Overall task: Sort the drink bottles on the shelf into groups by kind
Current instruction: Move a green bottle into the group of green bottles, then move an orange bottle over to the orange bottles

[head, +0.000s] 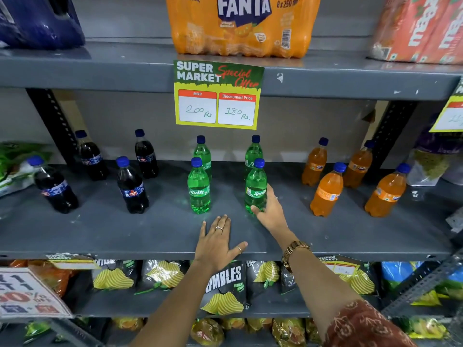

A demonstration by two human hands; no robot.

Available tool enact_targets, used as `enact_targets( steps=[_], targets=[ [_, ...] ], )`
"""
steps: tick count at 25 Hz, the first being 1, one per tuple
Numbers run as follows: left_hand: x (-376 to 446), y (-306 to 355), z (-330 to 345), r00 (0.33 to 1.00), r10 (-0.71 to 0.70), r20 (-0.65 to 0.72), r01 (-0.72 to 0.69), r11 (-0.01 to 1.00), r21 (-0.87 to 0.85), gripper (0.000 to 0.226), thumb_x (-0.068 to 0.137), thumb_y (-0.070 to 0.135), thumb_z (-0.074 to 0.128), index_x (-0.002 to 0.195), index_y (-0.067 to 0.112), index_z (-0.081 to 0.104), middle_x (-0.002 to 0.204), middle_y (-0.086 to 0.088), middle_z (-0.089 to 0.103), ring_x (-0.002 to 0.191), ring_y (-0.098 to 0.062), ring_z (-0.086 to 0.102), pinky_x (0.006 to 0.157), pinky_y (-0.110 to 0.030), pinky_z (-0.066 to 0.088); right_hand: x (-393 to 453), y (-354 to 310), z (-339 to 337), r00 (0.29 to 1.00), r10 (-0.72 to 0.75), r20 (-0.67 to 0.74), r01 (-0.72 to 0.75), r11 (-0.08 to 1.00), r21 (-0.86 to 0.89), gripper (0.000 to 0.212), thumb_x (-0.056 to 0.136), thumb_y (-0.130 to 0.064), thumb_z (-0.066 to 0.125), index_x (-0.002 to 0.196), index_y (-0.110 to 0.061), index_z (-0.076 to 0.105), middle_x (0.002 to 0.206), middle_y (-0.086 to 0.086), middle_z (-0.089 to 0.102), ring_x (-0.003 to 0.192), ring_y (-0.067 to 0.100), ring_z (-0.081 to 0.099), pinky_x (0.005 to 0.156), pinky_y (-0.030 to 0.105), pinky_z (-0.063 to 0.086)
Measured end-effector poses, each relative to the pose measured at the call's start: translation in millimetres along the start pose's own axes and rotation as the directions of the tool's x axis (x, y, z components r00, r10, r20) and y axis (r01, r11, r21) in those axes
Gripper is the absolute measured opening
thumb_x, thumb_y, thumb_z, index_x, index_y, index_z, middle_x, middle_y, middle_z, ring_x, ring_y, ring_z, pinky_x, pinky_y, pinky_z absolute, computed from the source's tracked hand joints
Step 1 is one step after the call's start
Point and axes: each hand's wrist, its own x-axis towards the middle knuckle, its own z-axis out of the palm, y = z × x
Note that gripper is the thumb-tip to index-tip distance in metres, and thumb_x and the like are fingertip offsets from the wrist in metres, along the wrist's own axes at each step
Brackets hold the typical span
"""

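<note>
On the grey shelf point(125, 234) stand several dark cola bottles point(131, 186) at the left, several green Sprite bottles point(199, 189) in the middle and several orange Fanta bottles point(327, 190) at the right, all upright with blue caps. My right hand point(271, 212) wraps the lower part of the front right Sprite bottle point(255, 184), thumb in front of its base. My left hand point(218, 242) lies flat on the shelf's front edge, fingers spread, just below the front left Sprite bottle and holding nothing.
Above, a Fanta multipack point(240, 23) sits on the upper shelf, with a price card point(216, 95) hanging from its edge. Chip bags point(223, 286) fill the shelf below. Slotted uprights point(53, 121) frame the bay; packets point(15, 161) lie at the far left and right.
</note>
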Motion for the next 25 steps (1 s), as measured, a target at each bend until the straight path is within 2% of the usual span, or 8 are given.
enact_targets(
  steps=[3, 6, 9, 11, 13, 18, 21, 25],
  targets=[
    [-0.2, 3.0, -3.3, 0.999, -0.012, 0.034, 0.013, 1.0, -0.003, 0.084, 0.088, 0.065, 0.028, 0.147, 0.01, 0.007, 0.159, -0.004, 0.006, 0.145, -0.017, 0.0, 0.116, -0.048, -0.007, -7.3, 7.3, -6.2, 0.997, 0.07, -0.021, -0.069, 0.997, 0.029, 0.088, 0.073, 0.002, 0.068, 0.143, -0.017, 0.017, 0.144, 0.012, 0.038, 0.129, 0.027, 0.04, 0.106, 0.045, 0.039],
    [0.3, 12.0, -7.1, 0.998, 0.007, 0.066, -0.005, 1.0, -0.03, 0.08, 0.09, 0.061, 0.031, 0.147, 0.011, 0.009, 0.159, -0.004, 0.005, 0.145, -0.018, 0.0, 0.115, -0.051, -0.005, -17.4, 14.1, -21.8, 0.952, 0.089, -0.292, -0.09, 0.996, 0.009, 0.062, 0.074, 0.01, 0.056, 0.13, -0.009, 0.039, 0.132, 0.015, 0.048, 0.118, 0.03, 0.049, 0.097, 0.044, 0.045],
    [0.5, 31.4, -7.0, 0.994, 0.061, 0.089, -0.057, 0.997, -0.049, 0.075, 0.091, 0.057, 0.033, 0.146, 0.011, 0.012, 0.159, -0.005, 0.007, 0.145, -0.019, 0.001, 0.116, -0.051, -0.004, -27.0, 17.4, -47.8, 0.798, 0.13, -0.588, -0.124, 0.991, 0.051, 0.037, 0.077, 0.009, 0.053, 0.11, -0.006, 0.049, 0.11, 0.017, 0.054, 0.096, 0.03, 0.052, 0.082, 0.041, 0.045],
    [1.6, 46.7, -4.8, 0.99, 0.093, 0.103, -0.088, 0.995, -0.05, 0.073, 0.092, 0.056, 0.033, 0.146, 0.011, 0.012, 0.158, -0.006, 0.007, 0.145, -0.019, 0.001, 0.116, -0.051, -0.004, -29.1, 23.8, -68.1, 0.689, 0.184, -0.701, -0.159, 0.982, 0.102, 0.034, 0.076, 0.008, 0.057, 0.106, -0.003, 0.047, 0.109, 0.021, 0.051, 0.099, 0.036, 0.051, 0.083, 0.043, 0.043],
    [3.8, 58.9, -3.0, 0.987, 0.115, 0.115, -0.11, 0.993, -0.047, 0.073, 0.093, 0.055, 0.032, 0.146, 0.01, 0.012, 0.158, -0.006, 0.007, 0.145, -0.02, 0.001, 0.116, -0.051, -0.003, -29.2, 33.2, -85.2, 0.65, 0.233, -0.724, -0.203, 0.97, 0.13, 0.042, 0.074, 0.005, 0.064, 0.11, 0.0, 0.044, 0.115, 0.025, 0.048, 0.107, 0.039, 0.048, 0.09, 0.046, 0.04],
    [12.1, 75.0, 3.2, 0.987, 0.117, 0.113, -0.115, 0.993, -0.028, 0.072, 0.093, 0.056, 0.031, 0.146, 0.011, 0.013, 0.158, -0.007, 0.007, 0.145, -0.022, 0.0, 0.116, -0.051, -0.003, -21.4, 56.6, -106.6, 0.758, 0.363, -0.542, -0.329, 0.93, 0.163, 0.077, 0.072, -0.014, 0.077, 0.133, -0.003, 0.031, 0.135, 0.023, 0.042, 0.123, 0.038, 0.042, 0.101, 0.046, 0.037],
    [16.1, 74.9, 7.3, 0.991, 0.104, 0.079, -0.102, 0.994, -0.024, 0.072, 0.092, 0.058, 0.032, 0.146, 0.013, 0.016, 0.158, -0.004, 0.01, 0.145, -0.02, 0.002, 0.116, -0.05, -0.003, -12.0, 63.9, -108.9, 0.827, 0.3, -0.475, -0.277, 0.953, 0.118, 0.066, 0.076, -0.02, 0.074, 0.129, -0.006, 0.039, 0.13, 0.02, 0.05, 0.12, 0.036, 0.047, 0.099, 0.046, 0.038],
    [16.1, 77.5, 10.6, 0.995, 0.091, 0.044, -0.09, 0.996, -0.027, 0.07, 0.091, 0.058, 0.033, 0.145, 0.015, 0.019, 0.157, -0.002, 0.013, 0.145, -0.018, 0.005, 0.117, -0.048, -0.003, -5.7, 69.8, -114.1, 0.832, 0.322, -0.452, -0.296, 0.946, 0.13, 0.06, 0.081, -0.024, 0.068, 0.13, -0.009, 0.037, 0.13, 0.018, 0.051, 0.119, 0.037, 0.048, 0.099, 0.048, 0.039]
  ],
)
